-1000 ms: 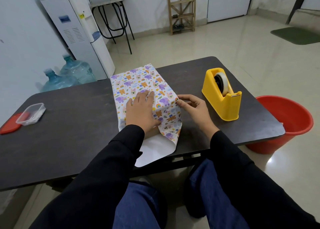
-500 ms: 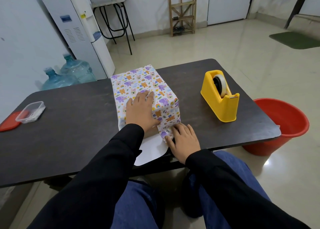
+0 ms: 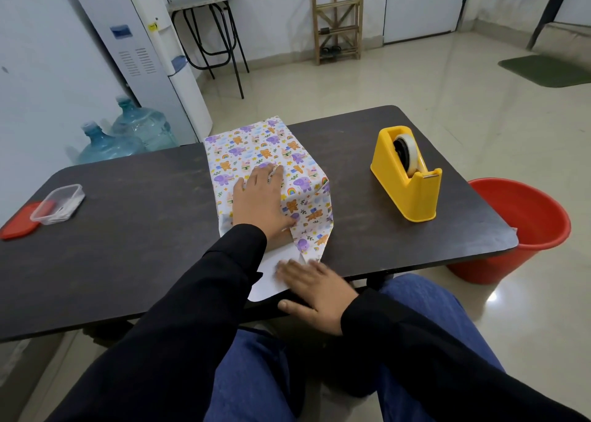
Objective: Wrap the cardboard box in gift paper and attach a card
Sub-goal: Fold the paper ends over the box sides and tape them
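Moving from box [image 3: 277,237] side to its near end, R hand [image 3: 315,290] presses gift paper [image 3: 271,270] flap, fingers straight; L hand [image 3: 259,201] flat atop: end-fold next.

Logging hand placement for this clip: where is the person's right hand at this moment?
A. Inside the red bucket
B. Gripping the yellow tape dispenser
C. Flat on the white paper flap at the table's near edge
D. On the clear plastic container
C: the right hand lies with fingers straight on the white flap of gift paper by the near edge, far from the tape dispenser, while the left hand presses the wrapped box.
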